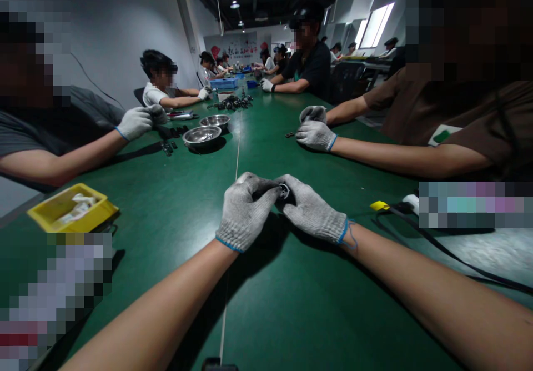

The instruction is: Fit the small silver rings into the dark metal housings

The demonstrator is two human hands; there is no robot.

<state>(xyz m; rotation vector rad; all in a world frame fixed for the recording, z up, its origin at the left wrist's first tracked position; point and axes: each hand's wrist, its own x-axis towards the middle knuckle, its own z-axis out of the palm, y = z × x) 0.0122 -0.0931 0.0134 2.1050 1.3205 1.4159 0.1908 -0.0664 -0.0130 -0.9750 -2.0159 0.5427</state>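
Just above the green table (pixel 333 299), my two gloved hands meet in the middle of the view. Between their fingertips is a small round part (pixel 283 191) with a pale ring-shaped rim and a darker inside; its exact kind cannot be made out. My left hand (pixel 246 211) is closed, its thumb and fingers pinching the part from the left. From the right, my right hand (pixel 311 207) is curled around the same part, fingers closed on it. Both gloves are grey-white knit with blue cuff edges. The fingers hide most of the part.
A yellow bin (pixel 75 210) with white pieces stands at the left. Farther off are a metal bowl (pixel 202 136), a second bowl (pixel 215 121) and a heap of dark parts (pixel 235 102). A black strap (pixel 441 246) lies at right. Co-workers' gloved hands (pixel 316 129) work along both sides.
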